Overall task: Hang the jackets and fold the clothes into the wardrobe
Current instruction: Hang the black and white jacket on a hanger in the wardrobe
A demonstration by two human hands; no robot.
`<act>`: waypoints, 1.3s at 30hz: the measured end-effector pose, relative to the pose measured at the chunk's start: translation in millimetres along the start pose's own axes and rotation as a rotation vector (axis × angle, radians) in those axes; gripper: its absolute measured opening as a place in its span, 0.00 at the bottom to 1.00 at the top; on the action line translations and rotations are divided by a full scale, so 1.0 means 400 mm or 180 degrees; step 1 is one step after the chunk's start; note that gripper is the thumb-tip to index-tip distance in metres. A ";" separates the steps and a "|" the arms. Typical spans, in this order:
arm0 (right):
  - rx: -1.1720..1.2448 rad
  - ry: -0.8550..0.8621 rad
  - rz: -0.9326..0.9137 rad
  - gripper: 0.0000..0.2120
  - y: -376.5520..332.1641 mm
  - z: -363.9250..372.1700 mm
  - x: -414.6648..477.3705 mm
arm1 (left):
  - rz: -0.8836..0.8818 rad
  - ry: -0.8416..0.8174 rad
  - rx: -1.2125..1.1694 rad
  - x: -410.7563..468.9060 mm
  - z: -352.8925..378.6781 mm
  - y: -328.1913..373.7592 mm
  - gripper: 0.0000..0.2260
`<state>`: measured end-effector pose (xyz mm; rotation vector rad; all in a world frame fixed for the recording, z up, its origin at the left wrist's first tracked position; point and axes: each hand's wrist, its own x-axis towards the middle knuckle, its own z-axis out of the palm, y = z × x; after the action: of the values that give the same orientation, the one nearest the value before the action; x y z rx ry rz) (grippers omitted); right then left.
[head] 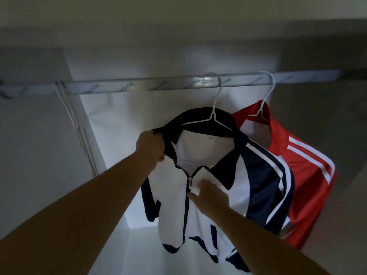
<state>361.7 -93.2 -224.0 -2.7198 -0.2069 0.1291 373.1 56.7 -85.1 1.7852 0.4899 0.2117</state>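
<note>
Inside the wardrobe, left hand (150, 144) grips the navy-white jacket (206, 187) by its collar, while right hand (211, 196) lies flat, fingers loose, on the front beside the zipper. Jacket's on a white hanger (215, 108) over the rail (139, 85), red jacket (309, 171) just right.

The picture is dim and a little grey. The brightest part is the white back of the wardrobe (119, 120), which glows in the middle, while the ceiling and the side walls stay in dull shadow. A small patch of glare lies on the metal rail (139, 86). Both forearms look dark, and the left hand (151, 144) is a dark shape against the bright panel. The right hand (210, 195) is slightly blurred at the fingers. The white and navy jacket (172, 207) catches light on its front, and the red jacket (309, 175) keeps a strong colour. The wide lens bows the rail slightly, and the corners are soft and darker.
</note>
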 end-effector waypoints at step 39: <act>0.4499 -0.0249 -0.0343 0.15 -0.025 -0.278 -0.063 | 0.1616 -0.0718 0.3091 -0.043 0.150 -0.433 0.15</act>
<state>349.0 -131.6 -117.0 -1.2972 -0.1764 0.2329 343.9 31.1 -265.2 2.8328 -0.0807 0.1189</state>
